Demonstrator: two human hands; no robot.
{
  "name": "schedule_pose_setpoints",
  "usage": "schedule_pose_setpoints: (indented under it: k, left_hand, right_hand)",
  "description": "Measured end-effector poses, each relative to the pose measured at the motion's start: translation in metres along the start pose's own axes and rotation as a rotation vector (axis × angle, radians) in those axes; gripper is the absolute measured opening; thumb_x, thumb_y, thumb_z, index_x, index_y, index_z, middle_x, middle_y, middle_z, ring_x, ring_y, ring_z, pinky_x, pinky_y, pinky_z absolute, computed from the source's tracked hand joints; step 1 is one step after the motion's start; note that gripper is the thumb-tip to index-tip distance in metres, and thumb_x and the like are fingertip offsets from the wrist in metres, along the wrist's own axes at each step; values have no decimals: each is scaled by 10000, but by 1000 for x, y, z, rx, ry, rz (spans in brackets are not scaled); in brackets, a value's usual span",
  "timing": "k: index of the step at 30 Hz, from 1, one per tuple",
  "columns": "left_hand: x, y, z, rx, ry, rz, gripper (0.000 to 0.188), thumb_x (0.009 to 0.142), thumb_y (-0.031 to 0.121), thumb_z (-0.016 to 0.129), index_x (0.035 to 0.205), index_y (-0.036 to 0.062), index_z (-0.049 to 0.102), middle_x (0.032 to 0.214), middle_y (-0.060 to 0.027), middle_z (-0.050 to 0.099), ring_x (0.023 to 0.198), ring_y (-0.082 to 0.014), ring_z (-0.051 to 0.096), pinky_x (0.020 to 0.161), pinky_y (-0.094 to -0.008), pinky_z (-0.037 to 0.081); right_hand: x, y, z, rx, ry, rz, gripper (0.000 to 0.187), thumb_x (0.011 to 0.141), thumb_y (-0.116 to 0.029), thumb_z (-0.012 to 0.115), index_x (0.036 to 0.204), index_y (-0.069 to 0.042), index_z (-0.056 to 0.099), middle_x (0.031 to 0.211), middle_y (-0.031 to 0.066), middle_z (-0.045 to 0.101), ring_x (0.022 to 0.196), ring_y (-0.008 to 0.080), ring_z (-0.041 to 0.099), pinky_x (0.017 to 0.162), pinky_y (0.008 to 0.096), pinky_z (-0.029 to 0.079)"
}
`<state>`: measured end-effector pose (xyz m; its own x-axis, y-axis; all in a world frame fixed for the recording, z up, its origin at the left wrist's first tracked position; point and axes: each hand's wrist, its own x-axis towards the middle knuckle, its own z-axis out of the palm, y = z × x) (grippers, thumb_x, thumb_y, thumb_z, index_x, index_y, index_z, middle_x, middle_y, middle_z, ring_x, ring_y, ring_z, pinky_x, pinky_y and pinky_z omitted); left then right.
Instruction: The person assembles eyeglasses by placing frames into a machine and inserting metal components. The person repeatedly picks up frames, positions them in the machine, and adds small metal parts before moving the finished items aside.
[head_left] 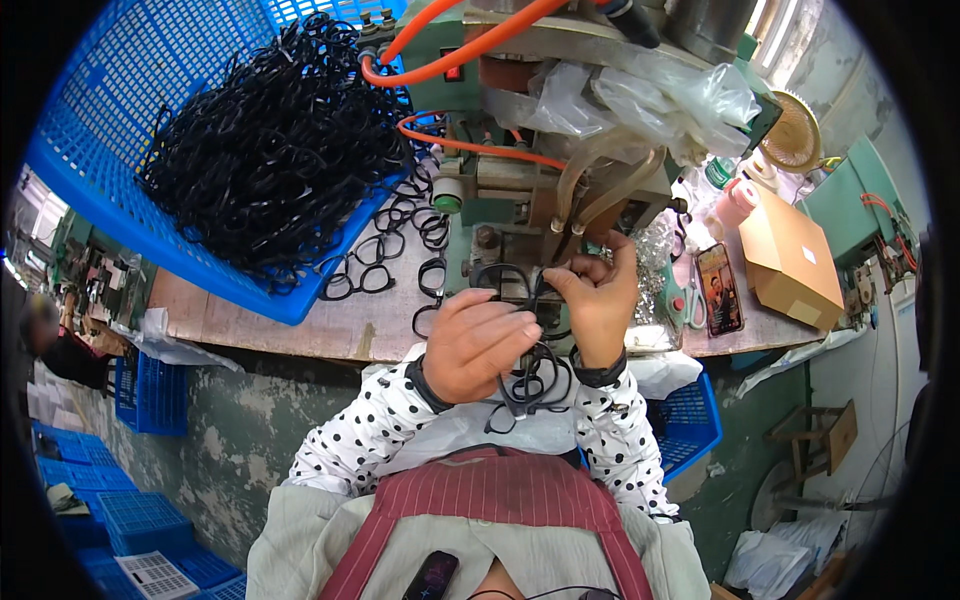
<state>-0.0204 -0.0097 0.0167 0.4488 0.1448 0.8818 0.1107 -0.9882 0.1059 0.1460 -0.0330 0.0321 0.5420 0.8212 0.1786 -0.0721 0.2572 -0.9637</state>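
Note:
A black eyeglass frame (503, 272) sits at the metal work point of a green bench machine (487, 237). My left hand (478, 345) is closed at the near side of this frame, its fingers pressed together and partly covering it. Thumb and forefinger of my right hand (600, 300) pinch a dark part at the frame's right side, just under two clear tubes (605, 200). What lies beneath my left fingers is hidden. Below my hands, several more black eyeglass frames (530, 385) rest over my lap at the bench edge.
A large blue basket (95, 190) heaped with black frames (280, 150) stands at the left. Loose frames (370, 265) lie beside it on the table (230, 325). To the right are scissors (695, 305), a phone (718, 290) and a cardboard box (790, 250). Orange hoses (470, 45) hang overhead.

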Motion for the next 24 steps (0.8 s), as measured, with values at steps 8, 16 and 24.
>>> schedule_pose_setpoints:
  k: [8, 16, 24]
  left_hand:
    - [54, -20, -24, -467, 385, -715, 220, 935, 84, 594, 1130, -11, 627, 953, -124, 636, 864, -178, 621, 766, -280, 478]
    - [15, 6, 1, -151, -61, -6, 435, 732, -29, 602, 1164, 20, 622, 1127, -136, 645, 979, -294, 629, 899, -440, 502]
    - [0, -2, 30, -261, -225, 65, 480, 731, -25, 617, 1208, 15, 586, 1253, -137, 584, 1063, -298, 601, 949, -459, 499]
  right_hand:
    - [-3, 7, -5, 72, -26, 56, 565, 722, 80, 712, 1205, 36, 421, 826, 114, 648, 742, 121, 618, 674, 231, 496]
    - [-1, 15, -7, -40, 20, -70, 555, 721, 54, 722, 1211, 9, 467, 792, 76, 661, 702, 82, 581, 644, 207, 468]
    - [53, 81, -154, -1061, 225, -12, 291, 736, -235, 768, 994, -142, 672, 974, 64, 695, 915, 279, 593, 817, 378, 443]
